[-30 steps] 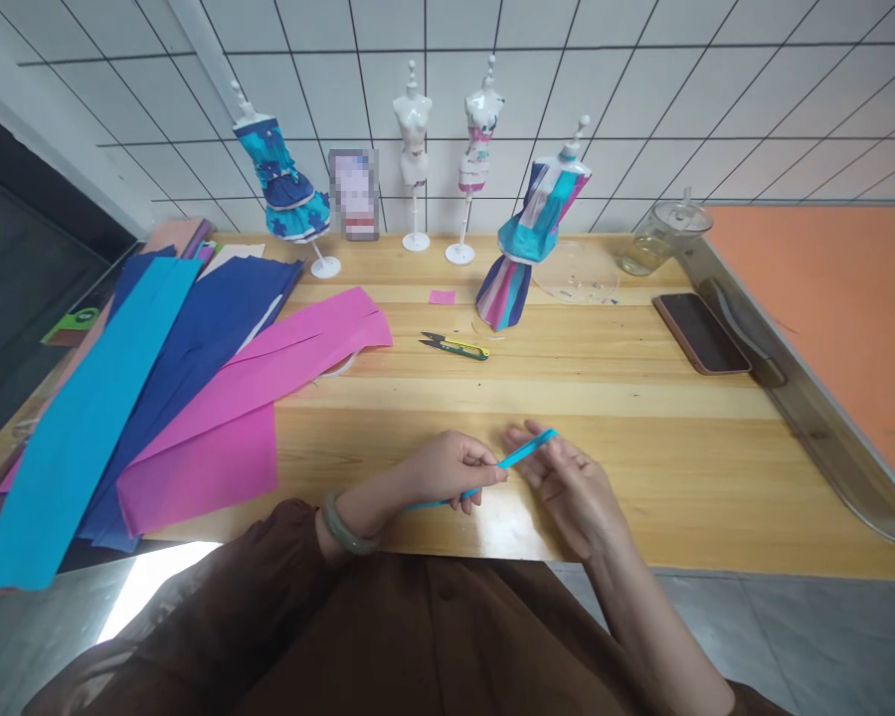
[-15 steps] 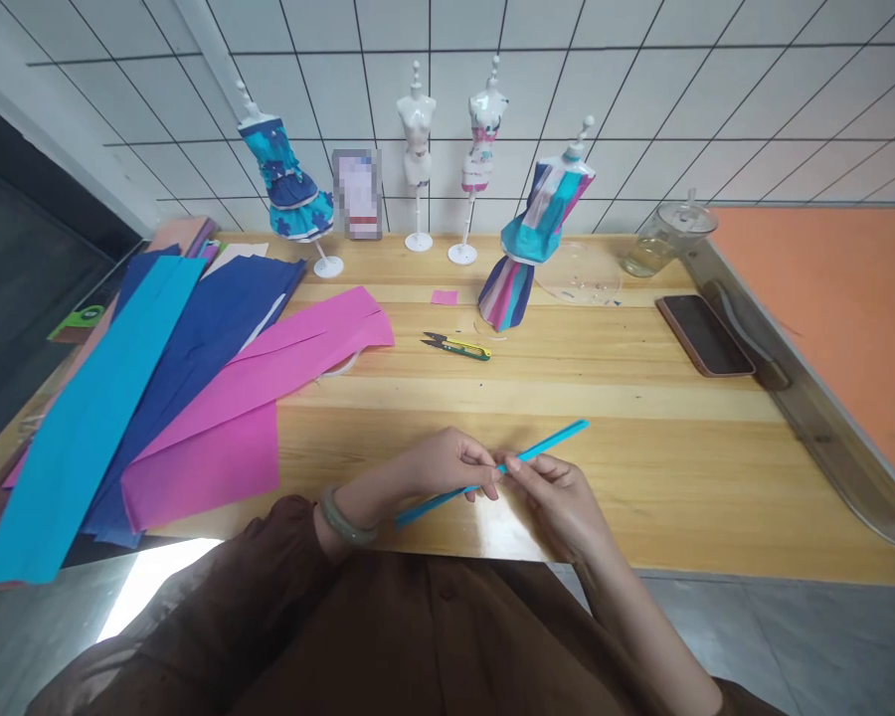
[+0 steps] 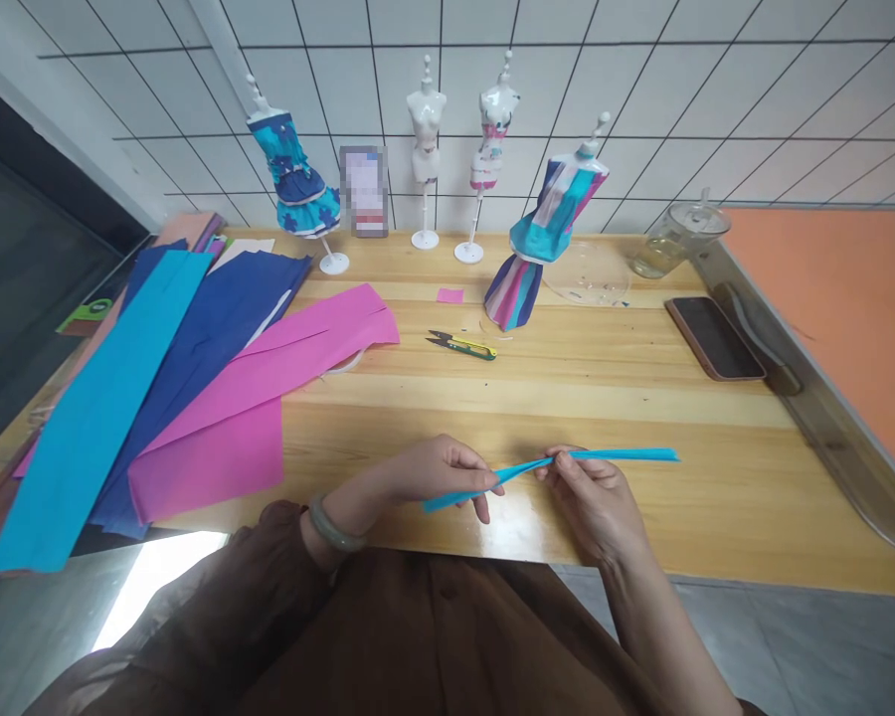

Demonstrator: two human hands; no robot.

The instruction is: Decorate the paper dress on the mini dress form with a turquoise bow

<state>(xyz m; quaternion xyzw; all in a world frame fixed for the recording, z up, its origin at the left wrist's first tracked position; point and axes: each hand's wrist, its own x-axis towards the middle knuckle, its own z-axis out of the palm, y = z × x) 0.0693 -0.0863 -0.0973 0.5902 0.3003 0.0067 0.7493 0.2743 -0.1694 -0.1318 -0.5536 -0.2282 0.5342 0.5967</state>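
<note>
A narrow, folded light-blue strip (image 3: 520, 469), of cloth or paper, stretches between my two hands just above the near part of the table. My left hand (image 3: 454, 472) pinches it near its left end, with a bracelet around that wrist. Further along, my right hand (image 3: 597, 502) grips the strip between thumb and fingers, and its far end sticks out to the right. Beyond the hands lie yellow-handled thread snips (image 3: 462, 345) and a small pink scrap (image 3: 449, 295). To the left, a pink sheet (image 3: 268, 398) overlaps dark blue sheets (image 3: 216, 328) and a wide light-blue piece (image 3: 104, 408).
Along the tiled wall stand two dressed mini mannequins (image 3: 290, 174) (image 3: 559, 214), two barer ones (image 3: 426, 129) (image 3: 492, 139) and a propped phone (image 3: 364, 189). At right are a lidded cup (image 3: 660, 249), a clear plate (image 3: 589, 273), another phone (image 3: 716, 338) and a metal rail (image 3: 827, 447).
My right hand has moved right along the strip, away from my left hand. More of the strip now shows between them, and its right end has shifted right and dropped nearly level.
</note>
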